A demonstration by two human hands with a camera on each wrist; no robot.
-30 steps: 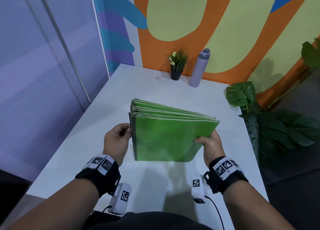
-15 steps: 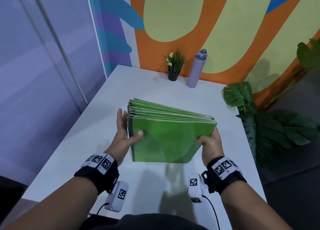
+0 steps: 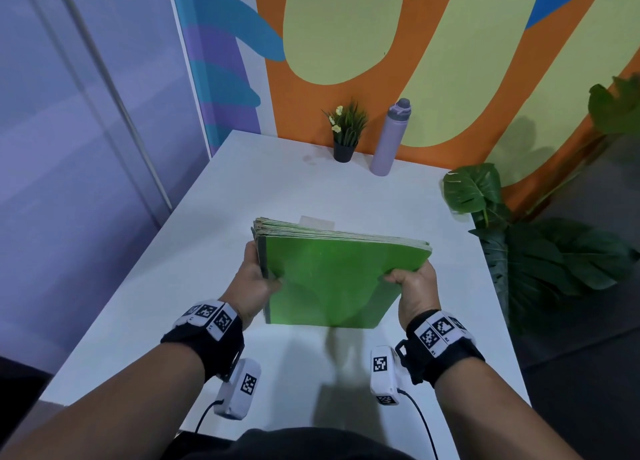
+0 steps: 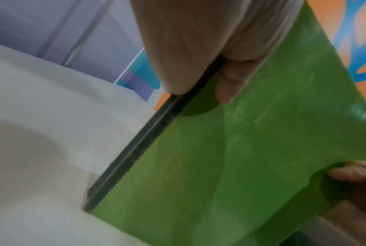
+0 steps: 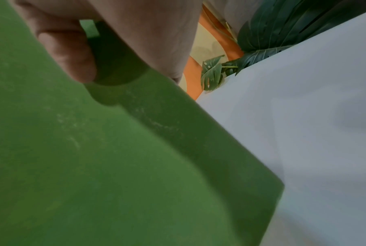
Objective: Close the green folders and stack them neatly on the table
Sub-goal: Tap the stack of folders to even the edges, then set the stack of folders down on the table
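A stack of several closed green folders [image 3: 332,279] is held tilted above the white table [image 3: 194,252], its green cover facing me. My left hand [image 3: 258,279] grips the stack's dark spine edge [image 4: 148,143], thumb on the cover [image 4: 240,149]. My right hand [image 3: 410,283] grips the right edge, its thumb pressing on the cover [image 5: 93,158]. The fingers of both hands are hidden behind the stack. A pale sheet [image 3: 317,221] sticks out at the stack's far side.
A small potted plant [image 3: 345,132] and a lilac bottle [image 3: 389,137] stand at the table's far edge by the painted wall. Large leafy plants [image 3: 540,245] stand right of the table. A glass partition runs along the left.
My left hand went from lying flat along the spine to gripping it. The stack rose slightly and tilted more upright, so its top edges look more even.
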